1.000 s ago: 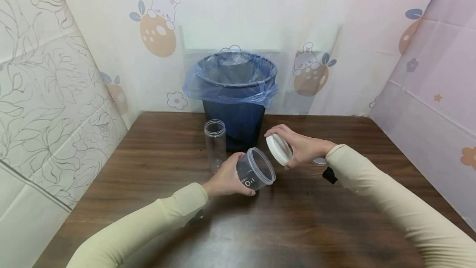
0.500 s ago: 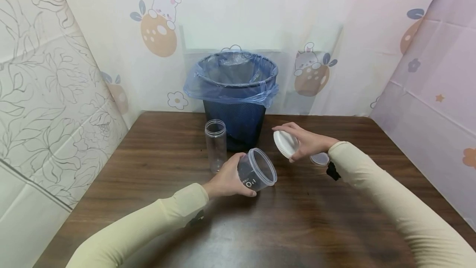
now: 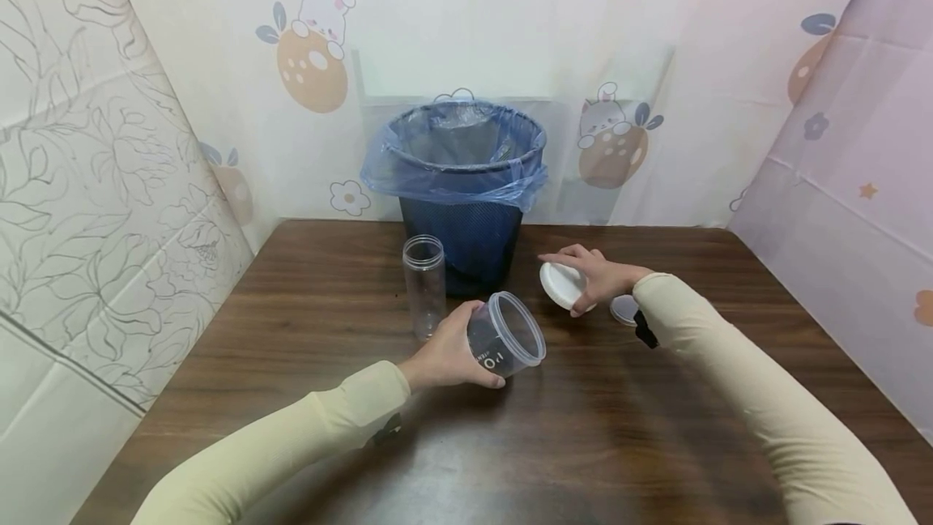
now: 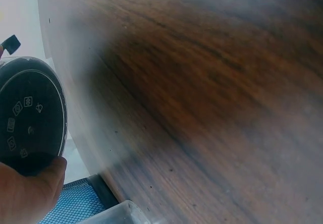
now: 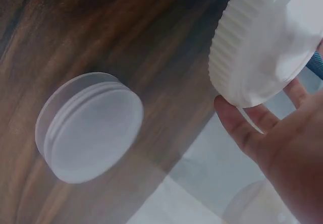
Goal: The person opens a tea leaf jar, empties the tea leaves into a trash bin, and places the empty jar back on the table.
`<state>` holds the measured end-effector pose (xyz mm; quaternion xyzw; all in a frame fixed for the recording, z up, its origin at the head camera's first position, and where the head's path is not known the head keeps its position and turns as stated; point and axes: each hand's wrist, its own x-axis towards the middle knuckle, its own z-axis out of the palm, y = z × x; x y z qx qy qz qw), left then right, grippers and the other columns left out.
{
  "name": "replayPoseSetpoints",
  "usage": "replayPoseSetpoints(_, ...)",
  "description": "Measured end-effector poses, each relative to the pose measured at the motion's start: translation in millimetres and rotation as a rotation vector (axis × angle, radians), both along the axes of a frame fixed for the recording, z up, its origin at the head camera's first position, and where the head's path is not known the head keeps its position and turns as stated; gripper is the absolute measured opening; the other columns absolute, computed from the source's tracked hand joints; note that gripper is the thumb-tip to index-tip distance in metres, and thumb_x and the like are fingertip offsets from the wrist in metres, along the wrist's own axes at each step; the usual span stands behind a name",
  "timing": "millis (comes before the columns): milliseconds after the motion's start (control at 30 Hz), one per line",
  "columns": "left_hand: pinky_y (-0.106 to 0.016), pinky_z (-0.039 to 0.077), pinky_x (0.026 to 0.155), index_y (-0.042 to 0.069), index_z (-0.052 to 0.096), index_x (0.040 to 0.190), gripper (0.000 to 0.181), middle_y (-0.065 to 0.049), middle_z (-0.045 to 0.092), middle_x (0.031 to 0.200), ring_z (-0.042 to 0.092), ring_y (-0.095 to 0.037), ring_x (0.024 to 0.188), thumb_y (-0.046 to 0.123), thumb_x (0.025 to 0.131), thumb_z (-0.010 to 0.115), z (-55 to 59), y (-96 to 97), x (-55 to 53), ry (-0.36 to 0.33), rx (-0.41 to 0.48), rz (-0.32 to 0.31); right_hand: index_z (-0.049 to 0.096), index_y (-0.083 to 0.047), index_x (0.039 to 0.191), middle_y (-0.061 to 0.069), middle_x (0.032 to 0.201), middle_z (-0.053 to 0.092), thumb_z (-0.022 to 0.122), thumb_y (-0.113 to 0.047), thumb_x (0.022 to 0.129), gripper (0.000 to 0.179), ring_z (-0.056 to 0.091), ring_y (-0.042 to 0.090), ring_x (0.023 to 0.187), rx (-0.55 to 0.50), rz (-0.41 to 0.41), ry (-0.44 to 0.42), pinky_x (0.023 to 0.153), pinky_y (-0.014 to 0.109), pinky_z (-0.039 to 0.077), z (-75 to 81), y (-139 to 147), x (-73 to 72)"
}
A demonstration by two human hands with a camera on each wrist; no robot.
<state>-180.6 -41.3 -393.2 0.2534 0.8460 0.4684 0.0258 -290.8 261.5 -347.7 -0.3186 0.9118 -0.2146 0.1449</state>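
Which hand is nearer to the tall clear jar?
Left: the left hand is close to the tall clear jar; the right hand, holding a white lid, is farther off to the right.

Two hands (image 3: 453, 353) (image 3: 602, 277), two clear containers (image 3: 487, 339) (image 3: 424, 286), two lids (image 3: 561, 286) (image 3: 624, 309), one bin (image 3: 462, 225)

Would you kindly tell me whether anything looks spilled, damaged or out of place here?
Nothing looks clearly spilled or damaged. The tilted tub is held by the left hand, and the clear jar stands upright.
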Motion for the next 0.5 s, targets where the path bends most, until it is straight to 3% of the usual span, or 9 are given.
replayPoseSetpoints(500, -0.035, 0.044, 0.09, 0.003, 0.041, 0.135, 0.1, -0.006, 0.053, 0.123, 0.052, -0.019, 0.105, 0.026, 0.052, 0.093, -1.8, -4.5, -0.6, -0.012, -0.022, 0.006, 0.026, -0.003, 0.148, 0.03, 0.147, 0.015, 0.081, -0.019, 0.068, 0.099, 0.019, 0.05, 0.119, 0.11, -0.04, -0.064, 0.092, 0.062, 0.026, -23.0, 1.7, -13.9)
